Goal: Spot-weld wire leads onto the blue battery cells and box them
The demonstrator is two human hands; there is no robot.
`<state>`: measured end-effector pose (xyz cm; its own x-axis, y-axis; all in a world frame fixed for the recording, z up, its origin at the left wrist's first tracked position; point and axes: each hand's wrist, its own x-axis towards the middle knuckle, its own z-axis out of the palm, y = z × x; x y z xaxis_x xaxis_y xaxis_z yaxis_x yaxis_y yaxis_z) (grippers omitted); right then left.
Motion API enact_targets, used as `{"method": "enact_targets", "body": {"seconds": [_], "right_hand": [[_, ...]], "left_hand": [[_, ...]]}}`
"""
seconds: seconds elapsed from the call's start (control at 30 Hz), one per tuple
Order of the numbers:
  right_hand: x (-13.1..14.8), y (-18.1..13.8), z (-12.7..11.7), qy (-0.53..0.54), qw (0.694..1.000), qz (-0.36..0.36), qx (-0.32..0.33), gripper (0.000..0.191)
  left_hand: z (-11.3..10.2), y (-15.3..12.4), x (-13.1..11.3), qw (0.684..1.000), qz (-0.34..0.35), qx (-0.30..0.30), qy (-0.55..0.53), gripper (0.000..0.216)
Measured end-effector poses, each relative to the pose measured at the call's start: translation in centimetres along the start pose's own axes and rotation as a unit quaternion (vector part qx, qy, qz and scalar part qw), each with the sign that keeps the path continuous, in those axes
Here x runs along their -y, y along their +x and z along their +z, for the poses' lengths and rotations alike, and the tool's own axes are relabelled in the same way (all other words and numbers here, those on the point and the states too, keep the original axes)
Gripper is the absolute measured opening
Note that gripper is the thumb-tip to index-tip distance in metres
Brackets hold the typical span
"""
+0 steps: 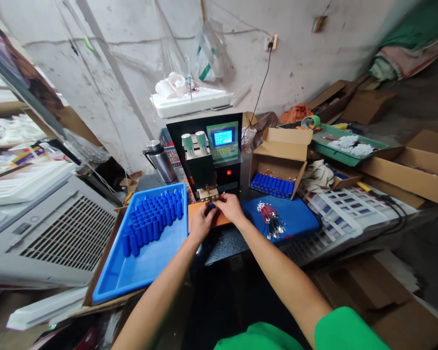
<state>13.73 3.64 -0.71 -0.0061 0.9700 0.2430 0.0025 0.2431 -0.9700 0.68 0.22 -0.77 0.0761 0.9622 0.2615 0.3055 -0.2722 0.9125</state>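
Both hands meet at the front of a spot welder [204, 170] with a lit screen, just under its electrodes. My left hand [200, 222] is closed around a blue cylindrical battery cell [211, 206], mostly covered by the fingers. Pinched fingers of my right hand [230, 207] are at the cell's other side; whatever they grip is too small to make out. Beneath the hands lies an orange pad [221, 219]. To the left, a blue tray [146, 279] carries rows of upright blue cells [151, 221]. Red and white wire leads [272, 218] lie bunched on a blue cloth-like pad [301, 218] at right.
An open cardboard box [286, 138] of blue cells with leads stands behind the blue pad. A steel flask [161, 160] is left of the welder, and a white foam tray [193, 103] rests on top. A green tray [372, 143] with white parts lies farther right.
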Motion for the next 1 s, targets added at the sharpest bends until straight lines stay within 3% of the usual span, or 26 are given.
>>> {"method": "enact_targets", "body": {"seconds": [0.37, 0.7, 1.0], "right_hand": [[0.2, 0.0, 0.1, -0.010, 1.000, 0.014, 0.014, 0.014], [-0.7, -1.8, -1.4, -0.036, 0.998, 0.027, 0.051, 0.023], [-0.9, -1.8, -1.6, 0.049, 0.995, 0.061, 0.065, 0.033]], "left_hand": [[-0.1, 0.2, 1.1, 0.999, 0.026, 0.009, 0.025, 0.034], [0.0, 0.3, 1.6, 0.999, 0.027, 0.000, 0.030, 0.029], [0.0, 0.2, 1.1, 0.999, 0.032, -0.001, 0.013, 0.026]]}}
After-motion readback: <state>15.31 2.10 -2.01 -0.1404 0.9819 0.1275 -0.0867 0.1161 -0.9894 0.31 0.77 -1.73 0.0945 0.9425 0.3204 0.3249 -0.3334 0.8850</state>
